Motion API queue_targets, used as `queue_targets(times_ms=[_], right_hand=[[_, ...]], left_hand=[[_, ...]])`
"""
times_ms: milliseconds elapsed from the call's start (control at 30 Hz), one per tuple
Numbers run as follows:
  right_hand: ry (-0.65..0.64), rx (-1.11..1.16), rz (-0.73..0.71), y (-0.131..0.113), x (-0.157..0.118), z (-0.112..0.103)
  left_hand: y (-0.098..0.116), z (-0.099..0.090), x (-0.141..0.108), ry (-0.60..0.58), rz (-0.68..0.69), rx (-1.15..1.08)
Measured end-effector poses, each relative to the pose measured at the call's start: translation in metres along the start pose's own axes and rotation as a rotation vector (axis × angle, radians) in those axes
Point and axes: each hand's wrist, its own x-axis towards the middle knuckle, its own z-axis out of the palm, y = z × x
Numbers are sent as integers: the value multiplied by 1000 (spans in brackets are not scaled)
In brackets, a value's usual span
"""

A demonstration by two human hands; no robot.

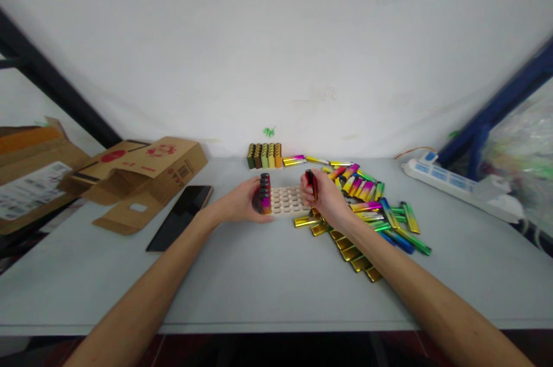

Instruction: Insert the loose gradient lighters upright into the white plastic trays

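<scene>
My left hand (242, 201) is curled round the left end of a pale tray (288, 201) with rows of holes, its thumb along the near side. At that end stands a row of upright lighters (265, 193) with black tops and shiny pink-to-yellow bodies. Above the tray's right end, my right hand (325, 194) is closed on a dark red lighter (311, 184), held roughly upright. Part of that lighter is hidden by the fingers. Near my right wrist lies a spread of shiny loose lighters (367, 191) in gold, pink, green and blue.
Behind the tray stands a filled block of lighters (264, 155) by the wall. To the left lie a black phone (180, 217) and an opened cardboard box (151, 168), with another carton (34, 177) beyond. A white power strip (462, 185) is at the right.
</scene>
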Motion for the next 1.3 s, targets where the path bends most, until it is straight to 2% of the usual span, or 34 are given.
queue_targets(times_ms=[200, 400, 600, 867, 1033, 1200, 1300], right_hand=[[0, -66, -92, 1, -1, 0], [-3, -296, -242, 1, 1, 1], [-20, -278, -262, 5, 25, 8], [-7, -426, -423, 24, 52, 2], [-107, -571, -409, 23, 49, 0], [-45, -529, -452, 17, 44, -1], [-90, -552, -431, 15, 42, -1]], left_hand=[[-1, 1, 0, 9, 21, -24], [-3, 1, 0, 5, 10, -5], [-5, 3, 0, 12, 29, -41], [-6, 4, -1, 0, 16, -20], [-3, 3, 0, -3, 29, -7], [0, 3, -1, 0, 17, -39], [3, 2, -1, -2, 16, -42]])
